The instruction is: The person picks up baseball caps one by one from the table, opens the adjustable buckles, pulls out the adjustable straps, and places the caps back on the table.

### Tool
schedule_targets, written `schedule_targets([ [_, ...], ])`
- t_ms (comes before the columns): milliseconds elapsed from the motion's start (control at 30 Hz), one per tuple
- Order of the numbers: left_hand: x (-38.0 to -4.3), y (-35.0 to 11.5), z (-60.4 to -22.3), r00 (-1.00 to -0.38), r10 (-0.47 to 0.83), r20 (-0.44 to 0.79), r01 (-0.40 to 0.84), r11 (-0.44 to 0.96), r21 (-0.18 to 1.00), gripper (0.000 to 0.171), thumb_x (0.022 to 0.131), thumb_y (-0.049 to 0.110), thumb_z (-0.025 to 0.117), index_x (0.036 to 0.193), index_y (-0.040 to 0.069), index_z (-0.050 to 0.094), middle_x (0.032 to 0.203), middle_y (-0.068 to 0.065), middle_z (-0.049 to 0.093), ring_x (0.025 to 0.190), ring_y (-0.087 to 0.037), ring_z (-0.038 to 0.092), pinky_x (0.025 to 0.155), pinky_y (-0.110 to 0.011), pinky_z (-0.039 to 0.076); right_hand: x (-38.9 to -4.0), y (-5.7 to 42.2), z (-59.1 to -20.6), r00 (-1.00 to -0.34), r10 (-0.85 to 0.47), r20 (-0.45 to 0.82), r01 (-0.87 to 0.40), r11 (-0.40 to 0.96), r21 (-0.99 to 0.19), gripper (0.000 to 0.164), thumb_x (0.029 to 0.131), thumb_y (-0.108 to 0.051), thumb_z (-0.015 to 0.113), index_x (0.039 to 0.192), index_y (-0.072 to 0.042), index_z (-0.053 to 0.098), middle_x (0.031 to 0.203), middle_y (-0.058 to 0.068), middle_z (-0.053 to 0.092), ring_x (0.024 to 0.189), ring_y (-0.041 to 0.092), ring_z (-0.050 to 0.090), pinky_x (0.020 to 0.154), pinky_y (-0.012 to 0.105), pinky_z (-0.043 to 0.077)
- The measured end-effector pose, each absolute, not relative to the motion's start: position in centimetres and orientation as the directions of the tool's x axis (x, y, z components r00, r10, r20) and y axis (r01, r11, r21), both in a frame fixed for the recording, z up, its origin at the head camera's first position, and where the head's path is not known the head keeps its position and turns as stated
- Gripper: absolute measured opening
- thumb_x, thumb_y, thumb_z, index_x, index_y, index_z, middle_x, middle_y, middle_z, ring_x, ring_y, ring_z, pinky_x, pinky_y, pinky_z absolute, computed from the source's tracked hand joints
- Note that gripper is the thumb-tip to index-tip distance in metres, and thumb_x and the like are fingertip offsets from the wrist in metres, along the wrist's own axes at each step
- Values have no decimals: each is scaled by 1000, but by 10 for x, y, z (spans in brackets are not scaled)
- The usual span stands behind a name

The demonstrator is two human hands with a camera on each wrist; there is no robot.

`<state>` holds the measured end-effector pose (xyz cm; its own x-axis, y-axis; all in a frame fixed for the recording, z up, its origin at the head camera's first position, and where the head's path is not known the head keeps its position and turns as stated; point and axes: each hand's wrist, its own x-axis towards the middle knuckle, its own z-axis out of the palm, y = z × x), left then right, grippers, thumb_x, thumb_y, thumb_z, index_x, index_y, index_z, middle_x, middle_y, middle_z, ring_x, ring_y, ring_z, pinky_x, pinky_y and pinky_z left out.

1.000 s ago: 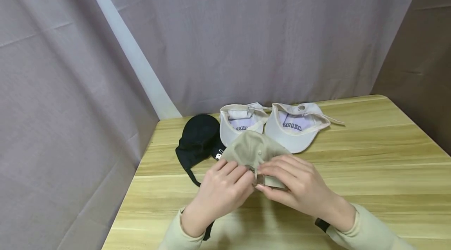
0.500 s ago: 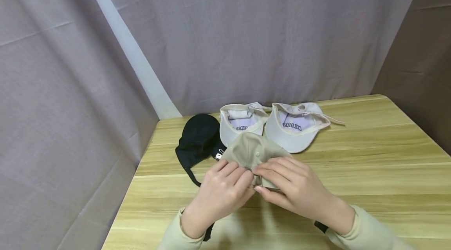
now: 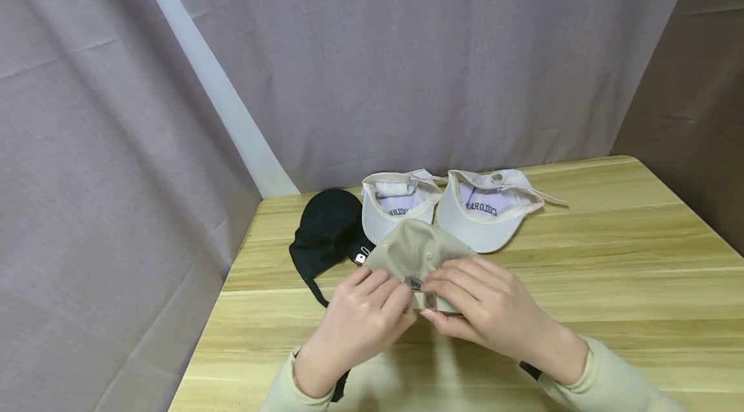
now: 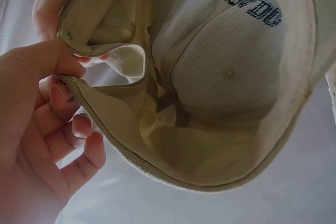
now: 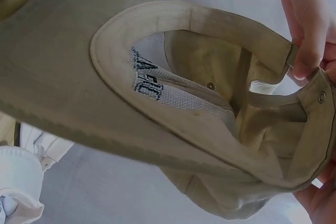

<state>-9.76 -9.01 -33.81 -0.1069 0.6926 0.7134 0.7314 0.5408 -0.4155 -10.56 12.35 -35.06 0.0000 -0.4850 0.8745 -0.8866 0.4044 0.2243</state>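
Over the near middle of the wooden table (image 3: 616, 263), I have the beige cap (image 3: 413, 247) gripped in both hands, its rounded crown away from me and its back opening towards me. My left hand (image 3: 369, 315) pinches the left side of that opening, and my right hand (image 3: 485, 296) pinches the right side, beside a small dark buckle-like piece (image 3: 430, 300). I cannot tell whether the cap touches the wood. Beyond it stand my limits: the left white cap (image 3: 378, 221), partly behind the beige crown, the right white cap (image 3: 494, 231) just beside that one, and the black cap (image 3: 328, 225) on the left, its strap trailing near my left hand. The table's far edge runs along the grey curtain (image 3: 407, 63) and its left edge along another fold of cloth; the rounded far-right corner lies well apart from the caps, with wood grain showing between. For writing, the right white cap's inside carries dark letters I make out as "COLORA", and its neighbour shows part of a similar word. Inside the beige cap, the right wrist view gives me dark stitched lettering (image 5: 147, 80), too broken by folds to read whole. A white mark (image 3: 361, 258) on the black cap is too small to identify.
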Motion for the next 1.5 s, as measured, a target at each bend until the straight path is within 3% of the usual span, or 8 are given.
schedule_targets([
  [367, -98, -98, -331, -96, 640, 762, 694, 592, -410, 6, 78, 15, 59, 73, 15, 57, 66, 5, 51, 59, -15, 46, 58, -27, 39, -103, 127, -346, -44, -476, 879, -901, 399, 171, 34, 103, -31, 55, 98, -3, 73, 95, 4, 71, 85, 20, 68, 77, 38, 55],
  [567, -91, -94, -330, -29, 683, 730, 665, 559, -496, 7, 82, 14, 60, 75, 16, 61, 67, 5, 50, 60, -14, 47, 58, -26, 38, -100, 128, -348, -73, -541, 838, -877, 435, 204, 36, 104, -29, 49, 105, -2, 73, 100, 6, 71, 89, 24, 69, 80, 42, 54],
  [800, -91, -88, -331, -78, 696, 713, 653, 576, -491, 8, 82, 16, 61, 74, 16, 60, 66, 5, 49, 58, -13, 47, 58, -26, 37, -101, 127, -352, -124, -580, 805, -869, 455, 194, 37, 105, -26, 43, 110, -1, 71, 104, 7, 70, 93, 26, 67, 82, 42, 53],
  [933, -92, -90, -332, -71, 685, 725, 661, 577, -480, 7, 79, 15, 62, 73, 17, 60, 65, 5, 48, 58, -13, 46, 57, -25, 36, -102, 129, -351, -98, -570, 816, -868, 450, 211, 37, 106, -29, 44, 104, -3, 69, 98, 5, 70, 89, 24, 67, 80, 40, 53],
  [1133, -91, -95, -332, -52, 681, 731, 683, 558, -471, 8, 80, 14, 60, 73, 17, 60, 66, 5, 47, 58, -12, 45, 56, -24, 34, -104, 131, -346, 3, -537, 844, -867, 419, 270, 33, 103, -29, 49, 92, -6, 69, 89, 3, 70, 81, 23, 68, 73, 38, 55],
  [1500, -91, -107, -327, -62, 663, 746, 704, 559, -438, 11, 84, 15, 61, 73, 15, 60, 67, 4, 48, 59, -14, 47, 56, -25, 37, -106, 134, -342, 16, -502, 865, -884, 397, 247, 31, 101, -29, 52, 91, -5, 70, 88, 4, 71, 77, 21, 67, 65, 34, 53],
])
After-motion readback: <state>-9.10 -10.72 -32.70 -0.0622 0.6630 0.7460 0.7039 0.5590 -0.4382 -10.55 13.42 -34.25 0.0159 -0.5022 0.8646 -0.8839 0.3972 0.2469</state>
